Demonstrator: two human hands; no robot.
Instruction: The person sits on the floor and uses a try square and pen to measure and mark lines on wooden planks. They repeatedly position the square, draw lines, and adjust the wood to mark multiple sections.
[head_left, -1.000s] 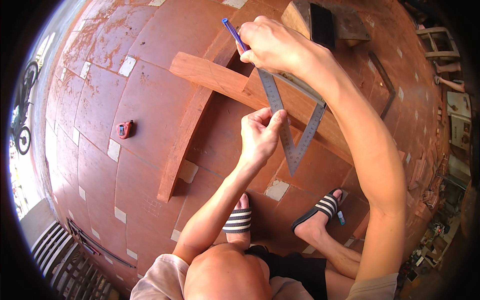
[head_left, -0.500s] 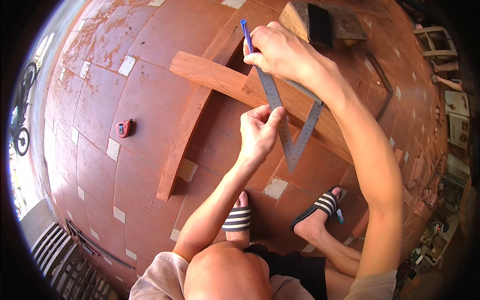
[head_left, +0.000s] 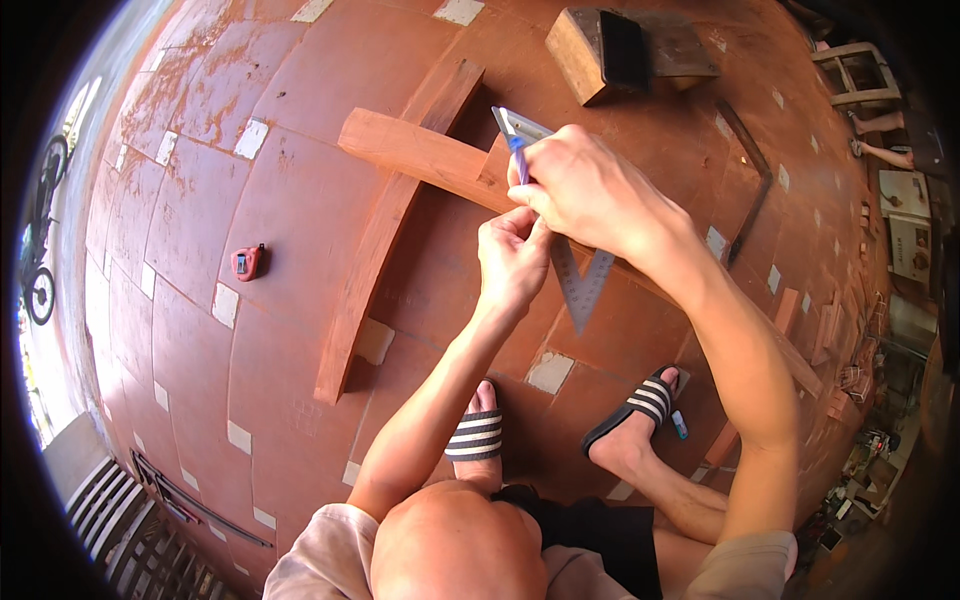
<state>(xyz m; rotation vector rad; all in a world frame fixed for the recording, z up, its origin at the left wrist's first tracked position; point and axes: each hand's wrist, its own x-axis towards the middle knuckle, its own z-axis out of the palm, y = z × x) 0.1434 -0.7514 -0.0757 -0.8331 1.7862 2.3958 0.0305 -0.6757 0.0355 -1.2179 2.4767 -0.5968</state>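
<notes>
Left hand (head_left: 512, 262) pinning metal square (head_left: 580, 285) on wooden beam (head_left: 425, 160); right hand (head_left: 580, 185) gripping blue pencil (head_left: 517, 160) above it. Marking step, likely. Next: steady line along edge.

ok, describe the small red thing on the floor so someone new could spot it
Start at the long wooden plank that runs down the tiled floor, left of the left hand. Look further left, across bare tile: the tape measure lies there alone. It is the only small red and black object; everything near it is brown wood or tile.
</notes>
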